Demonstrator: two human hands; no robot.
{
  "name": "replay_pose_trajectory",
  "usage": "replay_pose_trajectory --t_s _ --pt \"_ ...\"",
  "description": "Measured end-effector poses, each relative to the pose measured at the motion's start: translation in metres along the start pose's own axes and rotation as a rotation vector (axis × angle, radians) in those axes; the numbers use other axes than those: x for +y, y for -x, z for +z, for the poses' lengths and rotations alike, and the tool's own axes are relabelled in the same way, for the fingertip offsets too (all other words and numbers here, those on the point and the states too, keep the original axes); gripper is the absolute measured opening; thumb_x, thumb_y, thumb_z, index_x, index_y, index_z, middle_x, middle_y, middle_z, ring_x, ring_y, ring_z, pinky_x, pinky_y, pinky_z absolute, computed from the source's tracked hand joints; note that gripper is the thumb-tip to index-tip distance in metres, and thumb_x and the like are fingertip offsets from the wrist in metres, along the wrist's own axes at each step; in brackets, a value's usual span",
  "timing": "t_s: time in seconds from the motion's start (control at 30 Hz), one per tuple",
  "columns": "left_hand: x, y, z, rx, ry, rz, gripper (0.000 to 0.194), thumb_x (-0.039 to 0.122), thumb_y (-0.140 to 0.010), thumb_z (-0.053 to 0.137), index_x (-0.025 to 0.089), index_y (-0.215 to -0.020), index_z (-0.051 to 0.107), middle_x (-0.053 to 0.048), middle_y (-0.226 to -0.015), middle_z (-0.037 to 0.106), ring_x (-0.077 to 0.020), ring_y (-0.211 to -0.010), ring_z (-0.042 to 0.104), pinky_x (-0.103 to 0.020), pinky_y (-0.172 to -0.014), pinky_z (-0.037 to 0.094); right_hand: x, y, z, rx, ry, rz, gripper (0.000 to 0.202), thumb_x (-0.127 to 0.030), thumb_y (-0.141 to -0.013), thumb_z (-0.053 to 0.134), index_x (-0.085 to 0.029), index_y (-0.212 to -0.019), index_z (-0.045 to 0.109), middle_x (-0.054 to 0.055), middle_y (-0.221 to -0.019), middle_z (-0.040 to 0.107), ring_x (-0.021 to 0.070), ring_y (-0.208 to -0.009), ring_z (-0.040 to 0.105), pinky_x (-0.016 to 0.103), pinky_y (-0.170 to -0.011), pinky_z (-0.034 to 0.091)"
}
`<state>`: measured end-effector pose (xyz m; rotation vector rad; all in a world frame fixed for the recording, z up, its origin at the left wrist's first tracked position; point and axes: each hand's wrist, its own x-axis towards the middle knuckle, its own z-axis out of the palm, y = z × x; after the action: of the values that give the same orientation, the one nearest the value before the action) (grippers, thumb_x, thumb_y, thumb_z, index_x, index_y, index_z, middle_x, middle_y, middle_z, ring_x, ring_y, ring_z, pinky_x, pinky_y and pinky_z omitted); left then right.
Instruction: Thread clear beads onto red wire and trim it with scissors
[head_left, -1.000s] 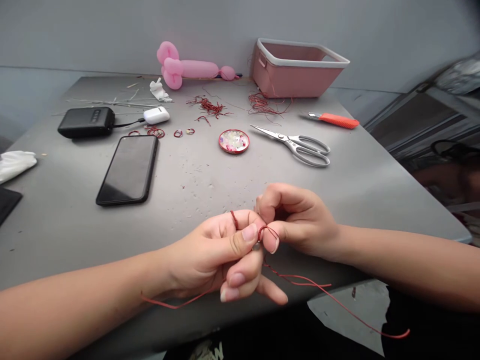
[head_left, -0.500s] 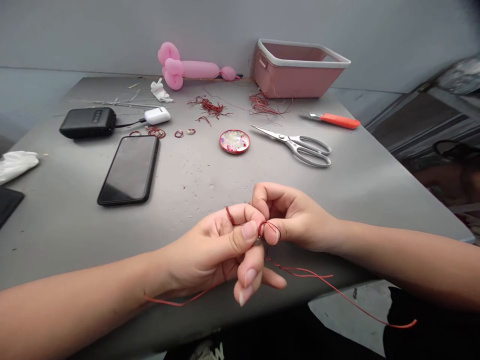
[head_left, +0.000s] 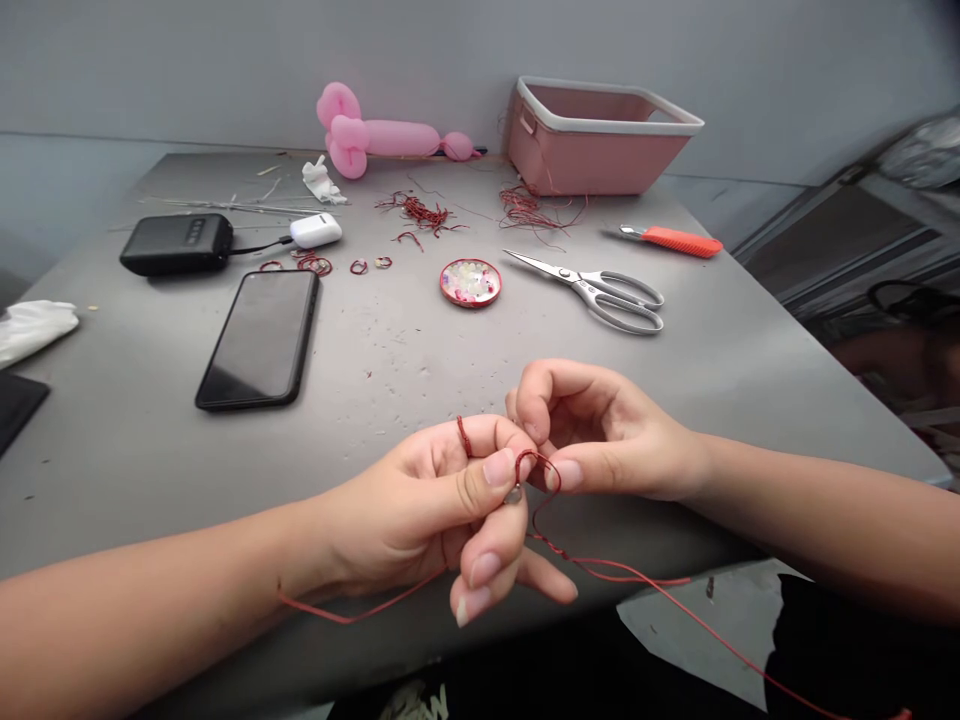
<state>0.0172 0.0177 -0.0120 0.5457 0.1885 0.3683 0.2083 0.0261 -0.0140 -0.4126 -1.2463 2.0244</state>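
Between the thumb and index finger of my left hand is a dark red braided cord, with a small round bead just under the thumb tip. A red cord loop circles the left index finger. My right hand is closed at the cord by thumb and fingers, beside the left fingertips; its exact pinch is partly hidden. Thin red string hangs from the work toward the lower right, twisted near the top. Another string end trails below my left wrist.
On the grey table lie a phone, a dish of beads, scissors and an orange-handled knife. Behind are red cord scraps, a pink balloon and a pink basket. A black power bank is left.
My right hand has shifted slightly right and opened its curl a little. The cord loop between the hands is longer, and the bead shows more clearly. The hanging string reaches further down right.
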Motion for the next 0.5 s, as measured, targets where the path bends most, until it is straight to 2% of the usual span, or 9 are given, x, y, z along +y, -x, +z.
replay_pose_trajectory --t_s 0.13,0.27,0.5 --pt "-0.0003 0.0014 0.0012 -0.008 -0.009 0.0 0.015 0.028 -0.099 0.052 0.018 -0.088 0.051 0.01 -0.05 0.058 -0.0014 -0.039 0.053 -0.026 -0.08 0.056 -0.0005 0.0017 -0.0006 -0.022 0.048 -0.035 0.013 -0.008 -0.083 0.069 -0.014 -0.087 0.057 -0.002 -0.081 0.062 0.0024 -0.07 0.056 0.014 -0.064 0.047" --pt "-0.0012 0.0006 0.0008 -0.008 -0.021 -0.004 0.015 0.029 -0.098 0.053 0.018 -0.089 0.05 0.01 -0.051 0.058 -0.0016 -0.039 0.053 -0.026 -0.08 0.056 -0.0038 0.0037 0.0012 -0.005 0.204 -0.103 0.01 -0.007 -0.083 0.067 -0.014 -0.09 0.064 -0.002 -0.078 0.061 0.0042 -0.069 0.055 0.016 -0.063 0.047" --pt "-0.0016 0.0006 0.0005 0.036 -0.064 -0.024 0.02 0.035 -0.095 0.059 0.017 -0.089 0.052 0.011 -0.049 0.054 -0.001 -0.039 0.05 -0.027 -0.082 0.055 -0.0074 0.0061 0.0038 0.065 0.409 -0.201 0.02 -0.001 -0.083 0.063 -0.017 -0.091 0.072 0.0 -0.079 0.065 0.0073 -0.074 0.063 0.019 -0.064 0.051"
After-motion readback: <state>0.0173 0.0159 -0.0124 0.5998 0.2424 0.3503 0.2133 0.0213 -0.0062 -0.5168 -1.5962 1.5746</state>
